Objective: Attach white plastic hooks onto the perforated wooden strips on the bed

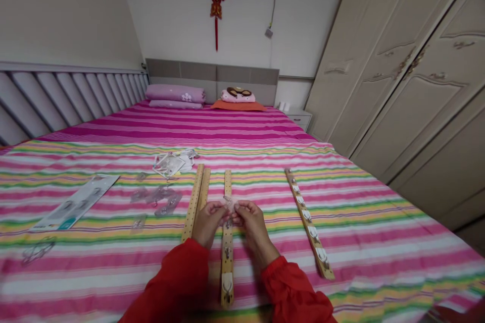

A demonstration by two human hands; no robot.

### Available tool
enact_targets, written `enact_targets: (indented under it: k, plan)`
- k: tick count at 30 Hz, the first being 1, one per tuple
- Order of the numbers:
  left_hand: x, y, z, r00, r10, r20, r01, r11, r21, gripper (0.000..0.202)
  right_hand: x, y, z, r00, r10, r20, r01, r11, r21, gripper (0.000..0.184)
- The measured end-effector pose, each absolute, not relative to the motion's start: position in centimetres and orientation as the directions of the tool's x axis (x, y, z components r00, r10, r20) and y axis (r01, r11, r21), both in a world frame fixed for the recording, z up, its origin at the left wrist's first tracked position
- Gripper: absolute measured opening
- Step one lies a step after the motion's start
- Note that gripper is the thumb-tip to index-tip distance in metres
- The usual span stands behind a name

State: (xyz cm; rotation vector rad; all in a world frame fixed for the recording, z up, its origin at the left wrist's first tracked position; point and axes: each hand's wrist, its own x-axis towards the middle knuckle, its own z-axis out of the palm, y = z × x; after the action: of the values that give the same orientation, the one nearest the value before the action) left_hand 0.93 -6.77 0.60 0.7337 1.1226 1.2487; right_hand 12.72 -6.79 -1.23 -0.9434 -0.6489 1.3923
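Striped bedspread [341, 222] underneath, with left hand [207, 223] and right hand [253, 222] fingertips together, pinching a clear adhesive hook [230, 205] just above the middle wooden strip [227, 255]. Left of the left hand, two bare strips [199, 197] and loose clear hooks [159, 198]; right of the right hand, a strip lined with hooks [308, 222]. Probably best to keep fingertips off the sticky back, square up with the strip, and press firmly.

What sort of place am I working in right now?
Most likely a home bedroom: a wide bed with a striped sheet, pillows against the headboard, and a tall wardrobe on the right.
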Motion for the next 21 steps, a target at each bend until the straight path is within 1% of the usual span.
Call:
enact_targets:
  k: [3,4,6,8,9,12,15,17,21]
  plan:
    - [0.1,-6.7,0.7,-0.081,0.972,-0.222,-0.204,0.202,0.958,0.035,13.5,-6.5,-0.8,0.122,0.985,-0.118,-0.454,-0.05,-0.889,0.026]
    - [-0.3,-6.5,0.9,-0.108,0.977,-0.181,-0.134,0.167,0.977,0.036,13.8,-6.3,-0.6,0.114,0.989,-0.091,-0.42,-0.035,-0.907,0.026]
    - [-1.1,-6.2,1.5,-0.12,0.991,-0.053,0.008,0.054,0.999,0.036,14.5,-5.9,-0.1,0.08,0.997,-0.022,-0.342,0.007,-0.94,0.022]
    - [-1.7,-5.9,2.3,-0.041,0.997,0.058,0.097,-0.054,0.994,0.035,14.9,-5.6,0.3,0.028,0.999,0.035,-0.277,0.042,-0.96,0.019]
    - [-1.8,-5.8,2.6,0.015,0.996,0.084,0.119,-0.085,0.989,0.034,15.0,-5.5,0.6,0.002,0.999,0.053,-0.257,0.052,-0.965,0.018]
    - [-1.9,-5.6,3.3,0.162,0.985,0.065,0.122,-0.085,0.989,0.03,15.0,-5.1,1.1,-0.06,0.995,0.078,-0.242,0.062,-0.968,0.016]
    - [-1.6,-5.3,3.3,0.226,0.974,0.005,0.083,-0.024,0.996,0.028,14.7,-4.6,1.3,-0.067,0.995,0.076,-0.251,0.057,-0.966,0.019]
    - [-1.4,-5.1,3.0,0.206,0.978,-0.031,0.049,0.022,0.999,0.029,14.6,-4.3,1.2,-0.033,0.999,0.042,-0.288,0.031,-0.957,0.023]
    - [-1.0,-4.1,2.1,0.071,0.994,-0.079,-0.038,0.082,0.996,0.034,14.4,-4.0,0.2,0.035,0.998,-0.046,-0.381,-0.029,-0.924,0.028]
